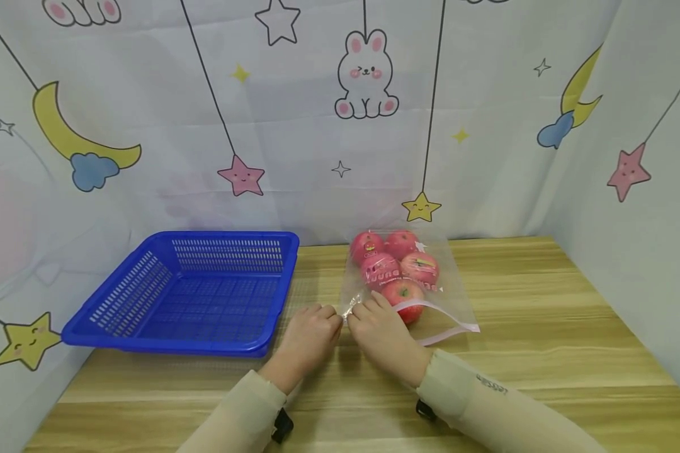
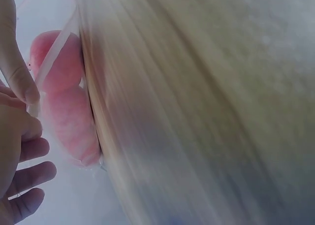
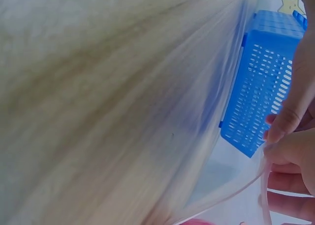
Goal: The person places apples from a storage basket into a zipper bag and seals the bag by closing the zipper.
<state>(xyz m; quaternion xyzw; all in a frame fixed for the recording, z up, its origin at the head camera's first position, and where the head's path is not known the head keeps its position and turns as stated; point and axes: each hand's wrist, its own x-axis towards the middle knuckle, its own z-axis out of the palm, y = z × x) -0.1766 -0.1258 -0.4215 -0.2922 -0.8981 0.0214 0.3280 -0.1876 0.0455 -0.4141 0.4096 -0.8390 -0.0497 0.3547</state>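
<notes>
A clear zip bag (image 1: 459, 308) with a pale pink strip along its mouth lies on the table, with several red apples (image 1: 403, 293) inside. Its mouth gapes on the right side. My right hand (image 1: 382, 330) pinches the mouth's edge near the bag's left corner. Close beside it, my left hand (image 1: 310, 335) pinches that same corner between thumb and finger. In the left wrist view the pink strip (image 2: 55, 57) runs up from the pinching fingertips, past the apples (image 2: 71, 119). The hands hide part of the bag's left edge.
A blue plastic basket (image 1: 281, 296) with slotted walls stands left of the hands, nothing visible inside it. Beneath everything is a wood-grain table (image 1: 521, 352). A white cloth (image 1: 311, 126) printed with stars, moons and rabbits hangs behind and along both sides.
</notes>
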